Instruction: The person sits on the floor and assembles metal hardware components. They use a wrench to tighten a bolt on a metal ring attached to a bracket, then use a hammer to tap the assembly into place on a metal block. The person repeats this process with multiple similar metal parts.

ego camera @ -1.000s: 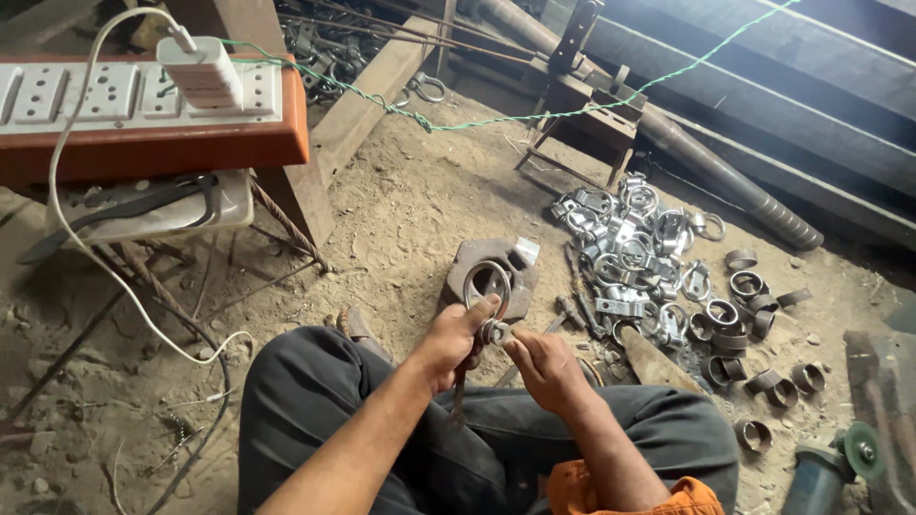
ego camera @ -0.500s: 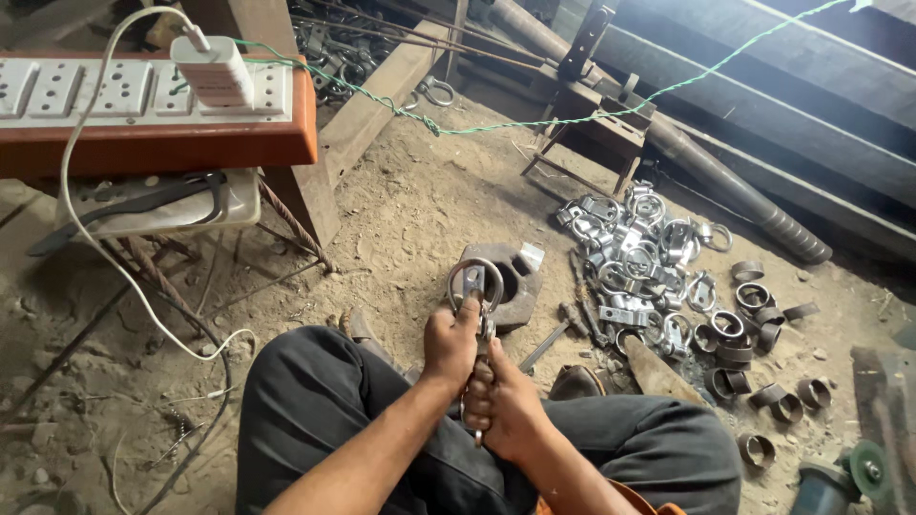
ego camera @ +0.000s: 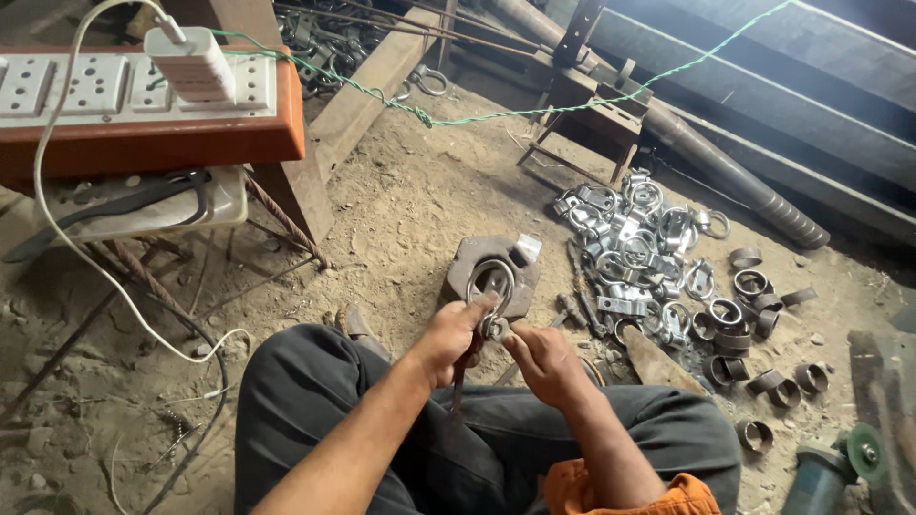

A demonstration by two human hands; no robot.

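Note:
I sit on a dirt floor with my knees up. My left hand (ego camera: 450, 336) grips a round metal ring clamp (ego camera: 489, 278) by its lower end, holding it upright over a flat rusty metal block (ego camera: 464, 259). My right hand (ego camera: 540, 360) pinches the clamp's small bolt end (ego camera: 495, 328) right beside the left fingers. A dark thin tool handle hangs down below my left hand. Both hands touch the same clamp just above my lap.
A heap of shiny ring clamps (ego camera: 637, 238) and darker short pipe rings (ego camera: 754, 329) lies to the right. A power strip with a white charger (ego camera: 196, 65) sits on a red-brown wooden stand at left. Long steel pipes (ego camera: 725, 172) run behind. A grinder (ego camera: 840, 467) lies at lower right.
My right hand has moved left from the floor to join the left hand on the clamp. The clamp is now raised upright over the block.

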